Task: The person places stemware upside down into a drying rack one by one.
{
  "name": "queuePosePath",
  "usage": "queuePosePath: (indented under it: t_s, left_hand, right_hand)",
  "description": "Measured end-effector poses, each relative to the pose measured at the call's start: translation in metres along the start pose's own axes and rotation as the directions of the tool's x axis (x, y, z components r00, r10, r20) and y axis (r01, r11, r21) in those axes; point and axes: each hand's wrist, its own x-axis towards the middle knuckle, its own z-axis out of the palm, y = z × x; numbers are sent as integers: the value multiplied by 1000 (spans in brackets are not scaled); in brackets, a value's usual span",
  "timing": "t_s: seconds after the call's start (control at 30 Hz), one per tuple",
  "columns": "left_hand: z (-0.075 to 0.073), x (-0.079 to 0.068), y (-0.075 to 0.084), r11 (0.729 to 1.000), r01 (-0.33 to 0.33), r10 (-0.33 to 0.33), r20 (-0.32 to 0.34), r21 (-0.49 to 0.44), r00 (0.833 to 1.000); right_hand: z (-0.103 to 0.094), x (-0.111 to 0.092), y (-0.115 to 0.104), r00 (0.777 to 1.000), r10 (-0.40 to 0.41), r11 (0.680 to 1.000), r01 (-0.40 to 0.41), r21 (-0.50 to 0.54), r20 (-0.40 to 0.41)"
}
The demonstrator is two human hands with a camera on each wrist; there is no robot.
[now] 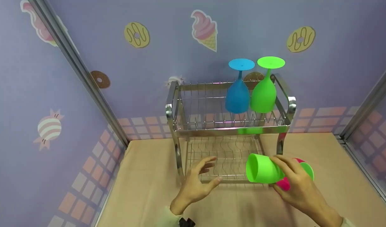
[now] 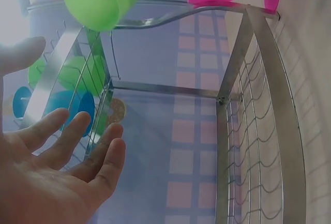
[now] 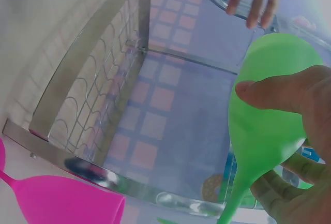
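Note:
My right hand (image 1: 299,186) grips a bright green plastic wine glass (image 1: 264,168) by its bowl, tilted on its side with the mouth facing left. In the right wrist view, the thumb lies across the bowl of that glass (image 3: 271,120) and its stem runs downward. My left hand (image 1: 194,184) hovers before the rack's lower tier, fingers loosely bent and nothing in them. Partly hidden behind the right hand is a pink wine glass (image 1: 284,183), better seen in the right wrist view. A blue wine glass (image 1: 238,97) and another green one (image 1: 264,96) stand upside down on the upper tier.
A two-tier metal dish rack (image 1: 230,130) stands on the beige tabletop (image 1: 148,189) against the patterned back wall. Its lower wire tier (image 1: 224,154) lies near the table. Metal posts (image 1: 85,75) edge the side walls left and right.

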Motion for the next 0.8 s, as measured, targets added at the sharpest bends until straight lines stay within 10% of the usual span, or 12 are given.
queuePosePath:
  t_s: [0.8]
  left_hand:
    - [31,15,10,995,0,9,95,-101,995]
  right_hand:
    - [33,19,-25,989,-133,988,137,-72,62]
